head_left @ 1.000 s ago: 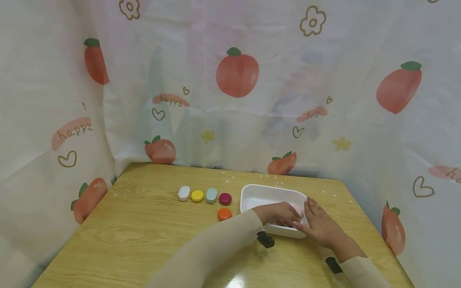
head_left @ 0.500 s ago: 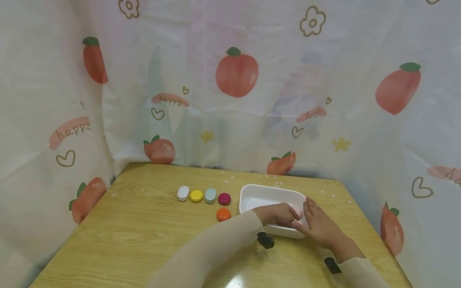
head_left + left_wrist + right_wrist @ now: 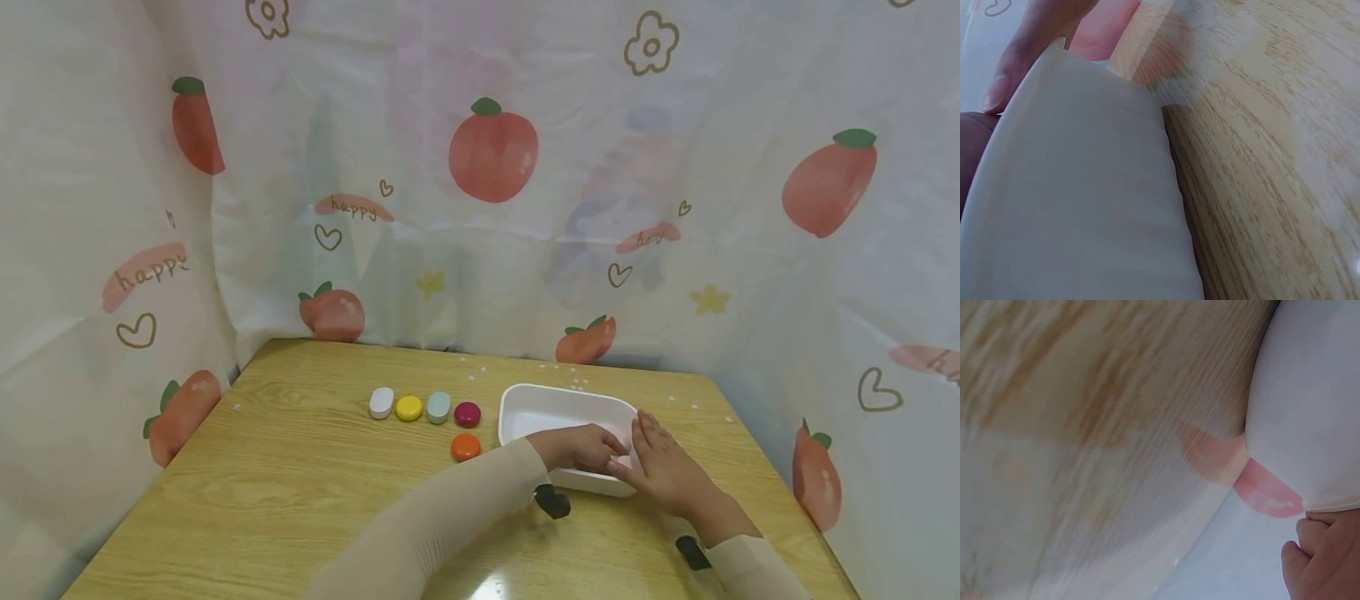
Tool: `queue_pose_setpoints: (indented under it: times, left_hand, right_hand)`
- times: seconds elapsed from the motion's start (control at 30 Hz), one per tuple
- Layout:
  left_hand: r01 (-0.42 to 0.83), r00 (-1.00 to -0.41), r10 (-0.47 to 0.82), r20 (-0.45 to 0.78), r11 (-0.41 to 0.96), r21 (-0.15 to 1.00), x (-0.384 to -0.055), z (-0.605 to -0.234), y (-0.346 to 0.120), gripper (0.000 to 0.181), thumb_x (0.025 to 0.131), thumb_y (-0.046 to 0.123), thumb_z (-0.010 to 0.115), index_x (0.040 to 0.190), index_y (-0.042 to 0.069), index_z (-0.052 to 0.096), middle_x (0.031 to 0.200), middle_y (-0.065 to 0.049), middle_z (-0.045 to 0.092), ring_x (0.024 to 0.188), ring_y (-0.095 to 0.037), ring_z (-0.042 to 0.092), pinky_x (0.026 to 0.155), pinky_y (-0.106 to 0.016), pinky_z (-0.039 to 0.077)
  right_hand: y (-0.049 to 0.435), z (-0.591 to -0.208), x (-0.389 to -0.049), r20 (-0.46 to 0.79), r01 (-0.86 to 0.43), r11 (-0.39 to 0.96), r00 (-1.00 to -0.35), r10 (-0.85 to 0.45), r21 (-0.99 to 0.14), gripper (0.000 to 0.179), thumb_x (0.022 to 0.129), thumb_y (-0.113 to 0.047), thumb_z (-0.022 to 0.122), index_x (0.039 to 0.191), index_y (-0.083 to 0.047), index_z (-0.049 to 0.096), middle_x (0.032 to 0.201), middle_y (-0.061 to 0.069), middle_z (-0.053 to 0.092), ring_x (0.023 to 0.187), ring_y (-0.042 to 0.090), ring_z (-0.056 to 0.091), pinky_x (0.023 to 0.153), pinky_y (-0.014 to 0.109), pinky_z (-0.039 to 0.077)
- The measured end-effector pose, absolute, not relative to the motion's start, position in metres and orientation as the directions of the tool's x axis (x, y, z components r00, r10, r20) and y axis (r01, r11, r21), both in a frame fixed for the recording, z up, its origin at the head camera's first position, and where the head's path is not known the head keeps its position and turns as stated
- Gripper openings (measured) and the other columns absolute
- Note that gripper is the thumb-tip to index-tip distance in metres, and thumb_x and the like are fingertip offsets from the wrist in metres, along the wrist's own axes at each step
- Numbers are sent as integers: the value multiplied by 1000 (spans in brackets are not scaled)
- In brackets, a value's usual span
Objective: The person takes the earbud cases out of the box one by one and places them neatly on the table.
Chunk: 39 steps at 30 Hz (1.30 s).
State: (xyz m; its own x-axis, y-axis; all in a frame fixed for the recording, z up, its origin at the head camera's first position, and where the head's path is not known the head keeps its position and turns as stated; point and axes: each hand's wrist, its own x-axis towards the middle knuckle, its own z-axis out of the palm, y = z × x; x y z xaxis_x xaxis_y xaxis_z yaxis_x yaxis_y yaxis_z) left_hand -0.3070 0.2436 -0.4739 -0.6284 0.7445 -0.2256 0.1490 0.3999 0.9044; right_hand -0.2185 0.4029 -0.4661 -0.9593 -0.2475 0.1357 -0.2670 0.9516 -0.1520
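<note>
A white rectangular plastic box [image 3: 555,398] stands on the wooden table, right of centre. My left hand [image 3: 581,447] reaches over its near rim, with bent fingers down inside near the right end. Whether anything is between those fingertips is hidden. My right hand [image 3: 671,475] rests on the box's right end, fingers straight along the rim and thumb across the near right corner. In the left wrist view the thumb [image 3: 999,94] lies over the rim beside the other hand. The right wrist view has the box's outer wall [image 3: 1310,406] and some fingers [image 3: 1310,550] at its rim.
Left of the box lie small rounded pieces: white [image 3: 382,403], yellow [image 3: 409,408], pale green [image 3: 438,407], dark magenta [image 3: 468,414], and orange [image 3: 466,447] nearer me. A fruit-printed white curtain [image 3: 420,108] encloses the table [image 3: 300,492].
The left hand's fingers have shifted slightly inside the box. The right hand stays on the box's end, and the box and small pieces keep their places.
</note>
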Motion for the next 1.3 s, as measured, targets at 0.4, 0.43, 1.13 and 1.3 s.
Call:
queue_pose_setpoints:
  times: [0.4, 0.43, 1.13, 1.3]
  left_hand:
    - [118, -641, 734, -222, 380, 917, -307, -469, 236, 29, 86, -5, 58, 114, -4, 66, 77, -4, 61, 60, -13, 54, 52, -21, 44]
    - [110, -647, 730, -220, 374, 921, -307, -469, 236, 29, 85, -6, 58, 113, -4, 66, 77, -4, 61, 60, -13, 54, 52, -21, 45]
    - [-152, -653, 707, -270, 227, 962, -314, -461, 215, 34, 85, -17, 61, 118, -9, 57, 81, -11, 58, 75, -23, 64, 75, -36, 58]
    - [-182, -647, 705, -290, 227, 957, -319, -462, 210, 31, 86, -17, 60, 116, -11, 56, 81, -11, 59, 80, -24, 65, 78, -38, 58]
  right_hand:
    - [402, -465, -217, 143, -270, 950, -958, -248, -160, 93, 96, -54, 51, 142, 21, 22, 153, 34, 12, 141, 48, 13, 110, 61, 21]
    - [401, -465, -218, 141, -270, 950, -958, -248, -159, 93, 96, -54, 51, 142, 21, 22, 153, 34, 11, 141, 49, 13, 110, 61, 21]
    - [403, -467, -218, 151, -266, 949, -959, -242, -169, 94, 96, -54, 52, 143, 20, 20, 153, 34, 10, 140, 50, 13, 109, 62, 20]
    - [402, -468, -218, 151, -267, 946, -959, -241, -182, 95, 95, -55, 52, 143, 20, 20, 154, 34, 10, 140, 50, 12, 109, 63, 20]
